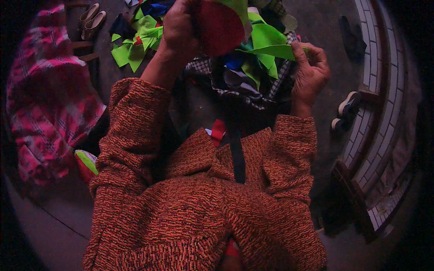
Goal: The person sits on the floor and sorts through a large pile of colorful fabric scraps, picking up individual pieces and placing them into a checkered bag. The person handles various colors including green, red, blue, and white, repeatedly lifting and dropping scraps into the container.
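Observation:
My left hand [180, 29], raised at the top, is closed on a dark red rounded piece of cloth [220, 28] with bright green along its upper right edge. My right hand [311, 67] pinches the end of a bright green cloth scrap [271, 50] between thumb and fingers. That scrap stretches leftward, close to the red piece; whether they are joined I cannot tell. Beneath both hands lies a heap with dark blue and green scraps and a black-and-white checked cloth [199, 67]. The left fingertips are partly hidden.
More green scraps [135, 53] lie on the dark floor left of my left hand. Pink plaid cloth [49, 99] hangs at the far left, near a pair of beige shoes [92, 22]. Dark shoes with white soles [348, 104] stand at right beside a white-tiled step [370, 108].

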Tool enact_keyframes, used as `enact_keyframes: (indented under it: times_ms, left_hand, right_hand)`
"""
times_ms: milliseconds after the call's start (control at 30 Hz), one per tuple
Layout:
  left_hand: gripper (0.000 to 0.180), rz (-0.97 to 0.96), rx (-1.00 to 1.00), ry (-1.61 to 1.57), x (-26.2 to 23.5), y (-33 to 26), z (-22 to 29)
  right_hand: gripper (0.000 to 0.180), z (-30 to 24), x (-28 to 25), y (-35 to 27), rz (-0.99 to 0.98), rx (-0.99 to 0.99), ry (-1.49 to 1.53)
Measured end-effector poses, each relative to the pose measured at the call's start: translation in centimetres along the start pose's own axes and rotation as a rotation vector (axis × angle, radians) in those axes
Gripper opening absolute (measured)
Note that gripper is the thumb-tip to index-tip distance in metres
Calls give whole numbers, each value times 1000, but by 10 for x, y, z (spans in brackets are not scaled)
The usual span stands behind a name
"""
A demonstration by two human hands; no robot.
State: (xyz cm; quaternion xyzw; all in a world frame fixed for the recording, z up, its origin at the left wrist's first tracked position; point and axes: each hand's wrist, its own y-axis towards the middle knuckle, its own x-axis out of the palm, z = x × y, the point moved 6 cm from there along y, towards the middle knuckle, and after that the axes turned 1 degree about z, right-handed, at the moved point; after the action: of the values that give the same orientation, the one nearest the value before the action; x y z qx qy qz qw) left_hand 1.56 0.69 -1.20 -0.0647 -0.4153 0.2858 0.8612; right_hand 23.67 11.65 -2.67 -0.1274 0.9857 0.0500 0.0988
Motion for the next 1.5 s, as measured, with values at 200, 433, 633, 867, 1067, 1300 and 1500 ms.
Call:
enact_keyframes:
  times_ms: [200, 433, 633, 867, 1067, 1300, 1500]
  left_hand:
    - [33, -92, -91, 75, -10, 2, -18]
    - [31, 21, -262, 280, -4, -10, -44]
    - [35, -260, 86, 819, -13, -4, -60]
    - [39, -23, -190, -17, -8, -2, -54]
    - [40, 2, -121, -151, -12, 1, -44]
    - [36, -22, -171, -56, -2, -7, -41]
    - [34, -102, -325, -92, 4, -12, -53]
  right_hand:
    - [29, 8, 22, -6, -315, 246, -78]
    - [53, -11, 48, -21, -377, 200, 354]
    - [38, 25, 32, -15, -160, 168, 260]
    - [32, 11, 6, -9, 215, 347, 893]
    - [22, 7, -8, 0, 203, 309, 911]
    - [50, 5, 22, -8, -82, -129, -410]
    - [59, 7, 45, -7, -288, 224, 348]
